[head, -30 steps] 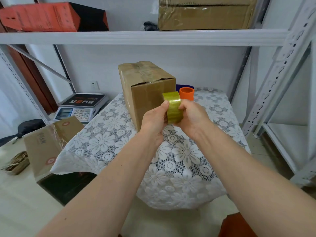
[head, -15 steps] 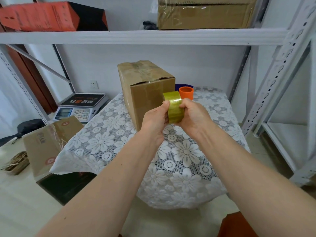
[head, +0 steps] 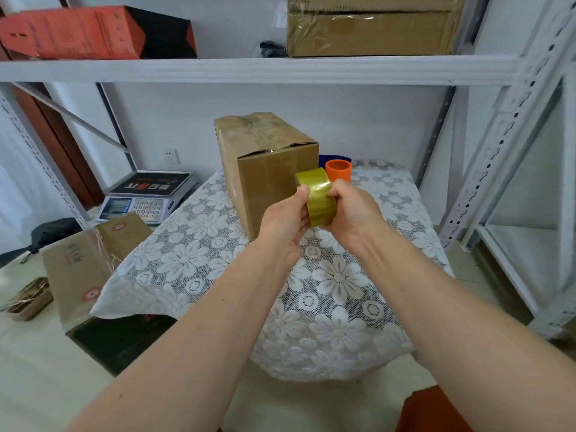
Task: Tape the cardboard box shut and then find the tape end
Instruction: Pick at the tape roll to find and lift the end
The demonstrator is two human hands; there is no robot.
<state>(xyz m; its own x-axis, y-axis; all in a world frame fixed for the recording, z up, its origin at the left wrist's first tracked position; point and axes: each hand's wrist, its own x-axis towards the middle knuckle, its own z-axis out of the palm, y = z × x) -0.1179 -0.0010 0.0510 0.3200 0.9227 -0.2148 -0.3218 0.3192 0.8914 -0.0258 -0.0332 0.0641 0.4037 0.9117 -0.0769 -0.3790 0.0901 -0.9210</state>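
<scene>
Gripping one tape roll: left hand, right hand, beside one cardboard box.

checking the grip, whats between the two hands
In the head view, the tape roll sits between the left hand and right hand.

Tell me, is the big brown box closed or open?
Closed. The cardboard box stands upright with its top flaps folded down; shiny tape runs over them.

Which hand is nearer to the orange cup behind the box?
Right. The right hand holds the tape roll just in front of the orange cup; the left hand grips the roll's other side, farther away.
</scene>
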